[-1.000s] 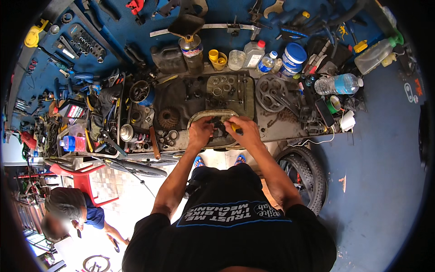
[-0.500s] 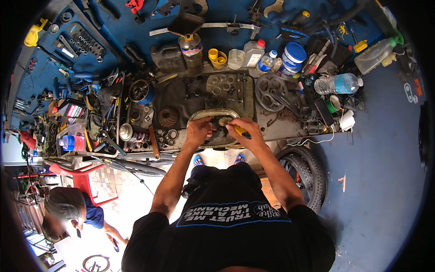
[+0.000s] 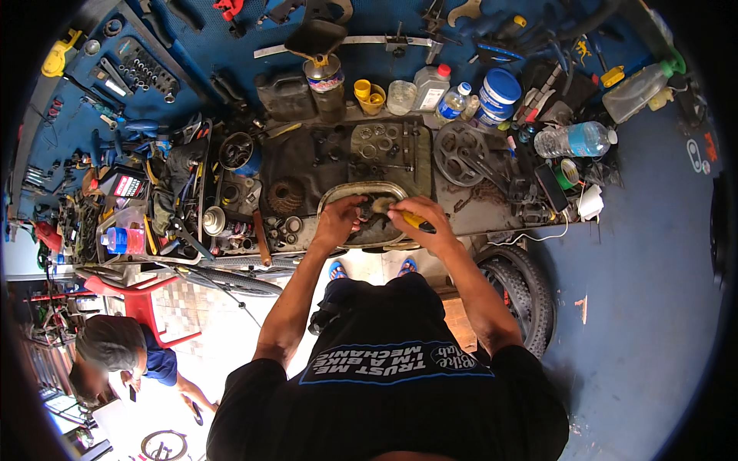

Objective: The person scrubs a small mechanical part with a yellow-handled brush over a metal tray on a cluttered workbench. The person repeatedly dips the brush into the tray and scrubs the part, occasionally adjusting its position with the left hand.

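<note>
My right hand [image 3: 425, 217] is closed round a yellow-handled brush [image 3: 414, 220], its pale bristles pointing left over an oval metal basin [image 3: 363, 187]. In my left hand [image 3: 337, 223], pinched fingers grip a small dark metal part inside the basin's left side; it is too small and shaded for me to tell its kind. The bristles are close to that part, but I cannot tell if they touch it. Beyond the basin lies a dark mat [image 3: 304, 157] with rings and small parts. A sprocket cassette [image 3: 286, 197] rests left of the basin.
A crankset with chainring [image 3: 460, 154] and a chain [image 3: 478, 194] lie to the right. Bottles and a white tub with blue lid [image 3: 500, 92] line the bench's back. A wooden-handled tool [image 3: 262, 240] overhangs the front edge. Tyres [image 3: 530, 296] stand below right; another person [image 3: 115, 353] is far left.
My right hand has shifted slightly right with the brush, and more of the bristles shows. My left hand stays almost in place with the dark part.
</note>
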A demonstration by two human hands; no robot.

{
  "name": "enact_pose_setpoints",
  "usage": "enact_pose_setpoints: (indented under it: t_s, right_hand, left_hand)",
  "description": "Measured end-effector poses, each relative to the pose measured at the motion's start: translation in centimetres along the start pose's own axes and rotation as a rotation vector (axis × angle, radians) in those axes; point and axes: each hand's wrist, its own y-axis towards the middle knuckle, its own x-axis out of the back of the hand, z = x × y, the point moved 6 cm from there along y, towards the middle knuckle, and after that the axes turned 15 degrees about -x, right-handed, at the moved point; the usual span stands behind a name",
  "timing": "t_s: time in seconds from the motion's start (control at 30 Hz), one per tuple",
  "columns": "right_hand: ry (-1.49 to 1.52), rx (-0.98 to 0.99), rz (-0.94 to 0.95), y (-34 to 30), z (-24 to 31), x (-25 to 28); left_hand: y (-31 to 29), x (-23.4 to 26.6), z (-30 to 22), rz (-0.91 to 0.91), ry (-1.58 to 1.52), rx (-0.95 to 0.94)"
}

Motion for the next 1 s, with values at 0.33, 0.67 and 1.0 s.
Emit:
enact_pose_setpoints:
  t_s: [0.33,0.67,1.0]
  right_hand:
    - [-0.267,-0.155,0.074,-0.7,-1.8,-0.7]
    - [-0.353,-0.211,-0.059,-0.4,-2.5,-0.9]
    - [0.14,-0.25,-0.07,1.5,0.4,-2.0]
  left_hand:
    - [0.1,0.1,0.5,-0.103,-0.267,0.098]
    - [1.2,0.2,0.9,-0.161,-0.29,-0.007]
    - [0.9,2.0,-1.2,-0.202,0.228,0.007]
